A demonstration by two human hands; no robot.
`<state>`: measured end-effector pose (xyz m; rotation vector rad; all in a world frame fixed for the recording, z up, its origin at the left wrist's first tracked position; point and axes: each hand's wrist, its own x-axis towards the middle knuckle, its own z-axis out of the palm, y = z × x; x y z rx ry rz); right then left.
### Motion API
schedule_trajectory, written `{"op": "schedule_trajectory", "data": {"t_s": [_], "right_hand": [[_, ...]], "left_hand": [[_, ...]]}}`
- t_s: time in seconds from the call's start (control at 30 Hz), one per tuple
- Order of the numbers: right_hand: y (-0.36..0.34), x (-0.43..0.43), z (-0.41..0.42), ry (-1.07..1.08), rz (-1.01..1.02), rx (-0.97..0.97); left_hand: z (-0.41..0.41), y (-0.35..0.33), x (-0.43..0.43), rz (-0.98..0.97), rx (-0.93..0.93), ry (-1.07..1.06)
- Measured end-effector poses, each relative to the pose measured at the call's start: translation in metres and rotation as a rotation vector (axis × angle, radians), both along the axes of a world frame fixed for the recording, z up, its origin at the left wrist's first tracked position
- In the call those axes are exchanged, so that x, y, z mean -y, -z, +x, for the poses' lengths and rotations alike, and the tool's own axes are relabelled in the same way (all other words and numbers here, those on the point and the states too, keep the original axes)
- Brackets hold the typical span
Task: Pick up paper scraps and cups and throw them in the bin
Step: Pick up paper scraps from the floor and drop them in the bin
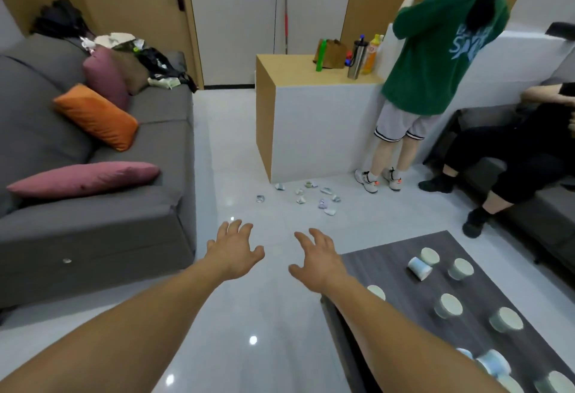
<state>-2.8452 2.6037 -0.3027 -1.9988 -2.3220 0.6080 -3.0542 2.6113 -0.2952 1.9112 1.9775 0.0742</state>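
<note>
Head view. We see both bare forearms reaching forward over a glossy pale floor (249, 150). The left hand (235, 251), at lower centre of the frame, has its fingers spread and relaxed and holds nothing. The right hand (317, 260), just to its right, is likewise spread and holds nothing; the two hands are apart from each other.

The paper scraps (311, 196) lie scattered on the floor at centre frame, beyond both hands and near the foot of a white and tan counter (317, 131). The cups (448, 305) are on a dark table (389, 268) at lower right. Most of them are upright, and one cup on its side (420, 268) lies near the table's far end.

At left we note a grey sofa (93, 221) bearing an orange cushion (96, 115) and a pink cushion (84, 178). Several bottles (357, 56) stand on the counter top. A standing person in a green shirt (435, 60) faces away at upper right, and a seated person in black (513, 168) is at the right edge.
</note>
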Motion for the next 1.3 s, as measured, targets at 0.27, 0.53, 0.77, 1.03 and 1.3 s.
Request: {"op": "schedule_trajectory", "data": {"t_s": [0.27,0.53,0.77,1.03,1.3], "right_hand": [[0.024,-0.158,-0.016,-0.02,-0.052,0.016],[0.034,-0.317,-0.038,0.063,-0.093,0.046],[0.048,-0.448,-0.044,0.065,-0.149,0.036],[0.065,-0.634,-0.053,-0.078,-0.165,0.045],[0.088,-0.755,-0.091,-0.233,-0.28,0.072]], "left_hand": [[-0.015,0.027,-0.147,-0.07,-0.007,-0.026],[-0.047,0.038,-0.32,-0.119,0.004,0.034],[-0.051,0.051,-0.45,-0.148,0.024,0.028],[-0.059,0.061,-0.594,-0.213,0.008,-0.105],[-0.091,0.08,-0.705,-0.286,0.084,-0.254]]}}
